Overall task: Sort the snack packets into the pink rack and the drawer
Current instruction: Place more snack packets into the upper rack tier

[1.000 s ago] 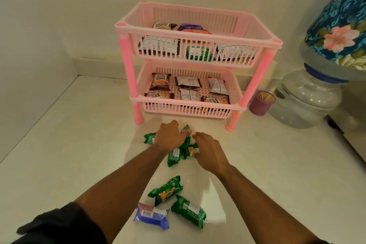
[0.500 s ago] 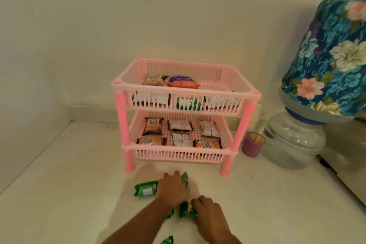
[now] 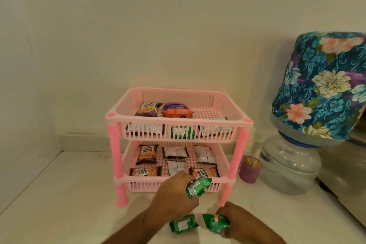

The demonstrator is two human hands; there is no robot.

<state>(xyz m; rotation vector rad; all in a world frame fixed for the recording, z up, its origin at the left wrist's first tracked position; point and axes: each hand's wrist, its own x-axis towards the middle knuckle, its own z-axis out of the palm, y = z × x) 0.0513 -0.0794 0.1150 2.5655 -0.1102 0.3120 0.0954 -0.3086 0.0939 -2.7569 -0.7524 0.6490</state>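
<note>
Low in front of the two-tier pink plastic rack (image 3: 179, 125), your left hand (image 3: 174, 198) pinched one crinkly green foil snack packet (image 3: 198, 187); right hand (image 3: 240, 222) closed on another (image 3: 214, 223). Third packet (image 3: 183, 224) lay loose between. Light, slippery, probably crushable; grip mid-body.

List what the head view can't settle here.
- Drawer: not in frame.
- Top tier front row of the pink rack: labels hidden behind its slats.
- Left hand grip: how many green packets it holds is unclear.
- Packet in right hand: print blurred.
</note>
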